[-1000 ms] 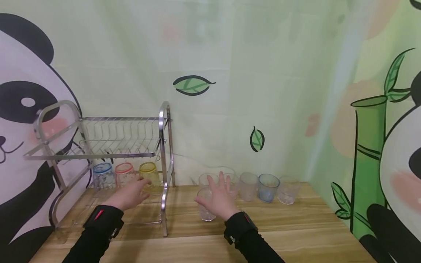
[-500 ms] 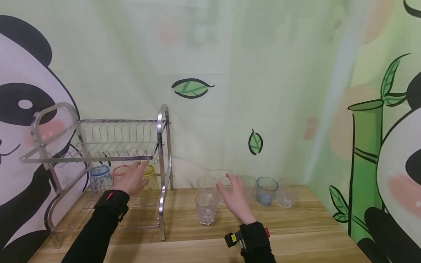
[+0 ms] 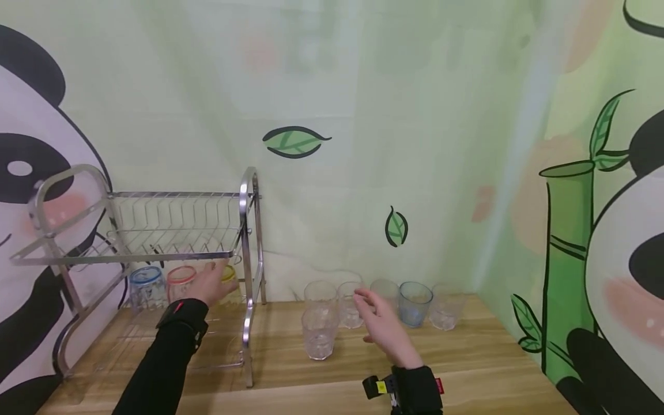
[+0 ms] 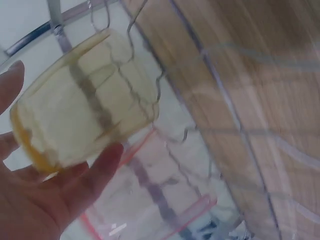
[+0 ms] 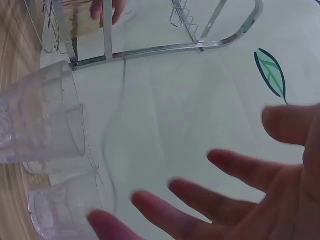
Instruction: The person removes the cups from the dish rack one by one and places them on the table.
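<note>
In the head view my left hand [image 3: 208, 283] is inside the lower level of the metal dish rack, at the yellow-rimmed glass [image 3: 230, 288]. The left wrist view shows its fingers spread around the rim end of this yellow-rimmed glass [image 4: 95, 105]; one fingertip lies along its edge, another stands apart from it. My right hand [image 3: 386, 328] hovers over the table beside the clear glasses. In the right wrist view the right hand [image 5: 240, 205] has its fingers spread and holds nothing. Nearest to it are a clear tumbler [image 3: 351, 305] and a front clear tumbler [image 3: 319, 334].
A two-level dish rack [image 3: 244, 230] stands at the left. On its lower level are a blue-rimmed glass [image 3: 147, 288] and a red-rimmed glass [image 3: 180, 282]. A bluish glass [image 3: 414, 305] stands among several clear glasses along the printed backdrop [image 3: 311, 219].
My right hand has drawn back to the right, away from the front clear tumbler. The left hand has turned and moved slightly up at the yellow-rimmed glass. The head view has shifted slightly.
</note>
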The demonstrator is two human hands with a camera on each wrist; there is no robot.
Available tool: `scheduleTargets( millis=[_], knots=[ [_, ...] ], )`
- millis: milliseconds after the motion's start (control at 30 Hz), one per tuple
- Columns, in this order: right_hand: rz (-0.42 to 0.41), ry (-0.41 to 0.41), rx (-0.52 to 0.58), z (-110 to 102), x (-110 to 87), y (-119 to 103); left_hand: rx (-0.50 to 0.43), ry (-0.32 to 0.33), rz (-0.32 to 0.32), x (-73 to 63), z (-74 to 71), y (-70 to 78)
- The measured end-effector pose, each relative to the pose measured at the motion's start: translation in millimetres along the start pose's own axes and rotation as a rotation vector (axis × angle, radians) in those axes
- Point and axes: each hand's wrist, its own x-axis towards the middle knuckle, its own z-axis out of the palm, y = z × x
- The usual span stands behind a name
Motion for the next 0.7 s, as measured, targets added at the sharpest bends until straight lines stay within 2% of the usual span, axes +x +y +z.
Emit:
scheduleTargets(
  millis=[100, 200, 300, 567, 700],
  knots=[
    [0.015, -0.091, -0.048, -3.1, -3.7, 0.3, 0.048, 0.018, -0.011, 2.2, 9.8, 1.2],
    [-0.024, -0.150, -0.144, -5.9, -4.8, 2.2, 0.099, 0.076, -0.003, 3.3, 15.7, 4.5],
    [-0.056, -0.195, -0.209, -4.1, -6.5, 3.9, 0.103, 0.098, -0.007, -1.2, 16.0, 5.3],
    [-0.086, -0.265, -0.249, 3.7, -5.9, 4.2, 0.057, 0.072, -0.047, -14.2, 7.0, 6.9],
    [-0.110, -0.292, -0.276, 6.6, -7.0, 1.1, 0.059, 0.062, -0.040, -23.6, 5.3, 11.1]
  ],
)
